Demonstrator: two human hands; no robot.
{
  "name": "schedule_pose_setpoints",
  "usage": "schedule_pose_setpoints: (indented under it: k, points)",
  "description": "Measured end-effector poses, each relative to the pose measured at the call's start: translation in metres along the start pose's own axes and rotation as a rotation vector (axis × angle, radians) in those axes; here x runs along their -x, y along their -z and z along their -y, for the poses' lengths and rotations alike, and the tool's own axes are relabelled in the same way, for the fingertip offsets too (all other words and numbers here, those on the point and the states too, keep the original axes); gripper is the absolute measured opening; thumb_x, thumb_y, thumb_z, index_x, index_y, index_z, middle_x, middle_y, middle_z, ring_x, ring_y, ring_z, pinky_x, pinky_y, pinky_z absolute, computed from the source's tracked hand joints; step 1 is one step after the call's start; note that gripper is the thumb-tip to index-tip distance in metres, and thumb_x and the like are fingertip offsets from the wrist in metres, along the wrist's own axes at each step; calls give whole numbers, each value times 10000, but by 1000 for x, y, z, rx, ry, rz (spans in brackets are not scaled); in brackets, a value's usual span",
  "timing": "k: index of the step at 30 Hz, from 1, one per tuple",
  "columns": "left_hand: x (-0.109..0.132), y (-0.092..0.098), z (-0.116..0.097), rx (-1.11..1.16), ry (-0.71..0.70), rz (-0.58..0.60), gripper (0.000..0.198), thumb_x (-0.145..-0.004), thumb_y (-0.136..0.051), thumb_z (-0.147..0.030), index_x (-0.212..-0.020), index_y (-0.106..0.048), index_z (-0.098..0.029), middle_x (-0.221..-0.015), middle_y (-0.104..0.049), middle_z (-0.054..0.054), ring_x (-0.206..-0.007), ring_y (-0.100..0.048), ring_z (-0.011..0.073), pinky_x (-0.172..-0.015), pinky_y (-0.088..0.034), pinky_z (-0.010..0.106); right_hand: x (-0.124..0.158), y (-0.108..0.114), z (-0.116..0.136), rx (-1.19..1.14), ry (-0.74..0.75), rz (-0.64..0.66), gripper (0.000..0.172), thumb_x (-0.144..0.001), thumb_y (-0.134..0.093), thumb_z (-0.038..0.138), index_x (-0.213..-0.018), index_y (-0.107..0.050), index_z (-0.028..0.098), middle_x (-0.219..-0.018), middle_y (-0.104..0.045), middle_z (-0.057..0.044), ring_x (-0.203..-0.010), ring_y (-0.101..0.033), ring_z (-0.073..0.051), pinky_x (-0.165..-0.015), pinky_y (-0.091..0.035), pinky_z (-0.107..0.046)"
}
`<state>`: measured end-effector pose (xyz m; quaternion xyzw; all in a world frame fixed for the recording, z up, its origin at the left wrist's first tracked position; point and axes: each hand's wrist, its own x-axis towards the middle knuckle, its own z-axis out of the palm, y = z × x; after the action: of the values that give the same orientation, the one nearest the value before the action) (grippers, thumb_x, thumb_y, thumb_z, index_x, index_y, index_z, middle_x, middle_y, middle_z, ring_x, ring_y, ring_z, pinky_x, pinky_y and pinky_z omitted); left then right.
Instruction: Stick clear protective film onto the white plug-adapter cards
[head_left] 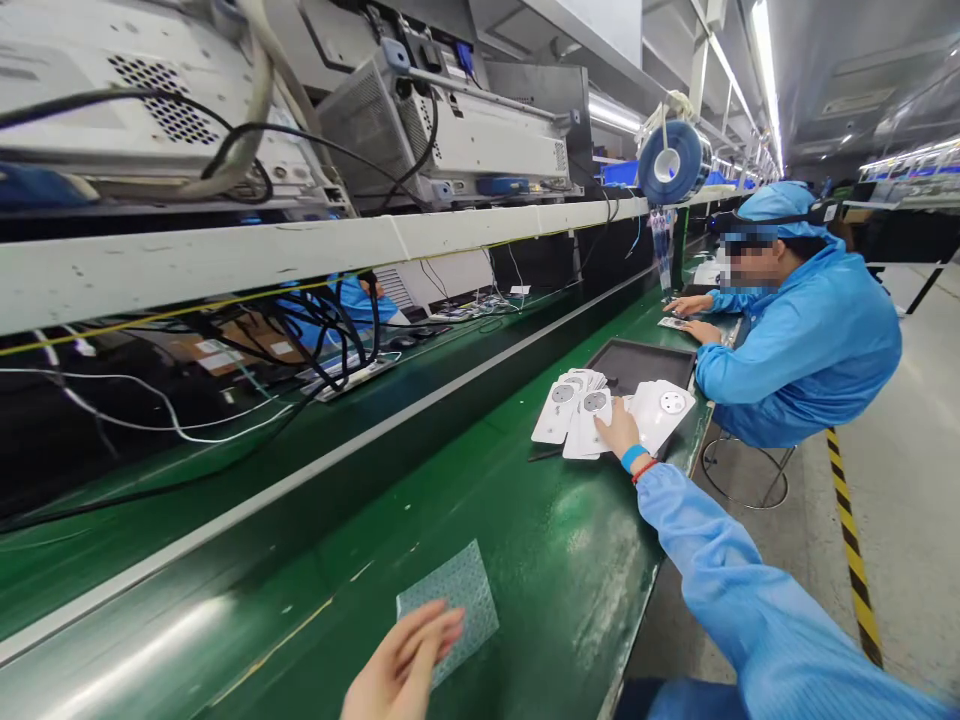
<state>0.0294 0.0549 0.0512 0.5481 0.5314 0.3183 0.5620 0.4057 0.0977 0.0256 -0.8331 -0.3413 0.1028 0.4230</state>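
The left hand (pixel 401 665) is nearest, low in view, its fingers loosely bent and unclenched over a translucent bluish sheet (pixel 476 600) that lies on the green bench (pixel 375 560). From the lower right the person's other arm stretches forward in a light blue sleeve (pixel 720 560), with a blue wristband (pixel 633 458) and a red cord (pixel 643 472) at the wrist. The right hand (pixel 619 432) is in among white cards (pixel 556 420), its thumb against one marked with a grey disc; its other fingertips are partly hidden, so I cannot tell whether it pinches that card or only rests there. The cards lie in overlapping heaps on both sides of this hand, over the near part of a dark tray (pixel 664 362). Beyond the tray a co-worker (pixel 810 325) in blue sits at the bench, both hands on its surface. A large blue roll (pixel 667 165) hangs above the bench.
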Motion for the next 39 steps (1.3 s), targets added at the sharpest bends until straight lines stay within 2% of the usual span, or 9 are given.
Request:
schedule_pose_setpoints:
  k: [3, 7, 9, 12, 18, 24, 27, 34, 39]
  points:
    - [-39, -68, -44, -8, 6, 68, 369, -619, -714, -273, -924, -594, -103, -854, -695, 119, -824, -655, 219, -777, -519, 286, 6, 0, -1, 131, -22, 17, 379, -933, -545, 338, -1233, -486, 115, -1074, -572, -97, -997, -572, -220, -908, -466, -440]
    - [-97, -159, -62, -6, 100, 62, 289, -784, -649, -181, -1041, -558, -87, -860, -651, 87, -775, -630, 166, -737, -504, 284, 10, 10, -3, 212, 25, 78, 351, -948, -508, 337, -1206, -498, 99, -1019, -591, -97, -976, -579, -217, -896, -455, -420]
    - [-117, -190, -62, 25, 172, 114, 244, -858, -607, -252, -1035, -562, -89, -886, -634, 75, -734, -621, 150, -699, -514, 297, 13, 17, -8, 211, 75, 125, 347, -948, -499, 301, -1226, -492, 94, -986, -607, -111, -972, -587, -229, -889, -446, -402]
    - [-135, -219, -61, 85, 250, 174, 266, -902, -562, -338, -1024, -571, -101, -882, -626, 57, -697, -611, 136, -650, -524, 288, 19, 24, -15, 161, 134, 191, 373, -937, -484, 235, -1289, -462, 115, -926, -634, -130, -956, -606, -265, -865, -436, -386]
    - [-154, -235, -61, 91, 320, 85, 200, -905, -566, -274, -1012, -563, -105, -823, -619, 28, -629, -591, 112, -598, -512, 252, 11, 17, -24, -105, 85, 264, 473, -915, -474, 223, -1364, -360, 128, -824, -656, -88, -873, -646, -263, -801, -466, -360]
    - [-156, -237, -62, 64, 313, 46, 173, -908, -561, -267, -952, -567, -100, -781, -622, 21, -599, -590, 104, -569, -505, 234, -2, 5, -30, -470, -65, 291, 627, -947, -415, 326, -1418, -94, 65, -726, -650, -29, -630, -659, -164, -545, -488, -237]
    - [-150, -239, -64, 60, 271, 51, 176, -924, -535, -270, -949, -559, -97, -766, -616, 21, -594, -591, 103, -562, -505, 228, -7, -3, -27, -541, -99, 258, 666, -920, -479, 358, -1397, -132, 48, -702, -640, -26, -588, -638, -158, -502, -471, -227]
    - [-140, -239, -68, 47, 185, 116, 162, -919, -538, -254, -949, -561, -96, -797, -622, 34, -646, -613, 119, -594, -516, 245, -20, -3, -26, -549, -82, 168, 553, -817, -559, 144, -1317, -328, 92, -702, -648, -26, -673, -639, -181, -653, -504, -281]
    - [-132, -237, -64, 66, 108, 189, 185, -882, -579, -266, -947, -603, -94, -886, -644, 75, -738, -620, 148, -636, -513, 271, 6, 26, -37, -581, 16, 154, 699, -821, -575, 205, -1410, -212, 105, -872, -690, -80, -793, -664, -205, -709, -519, -307]
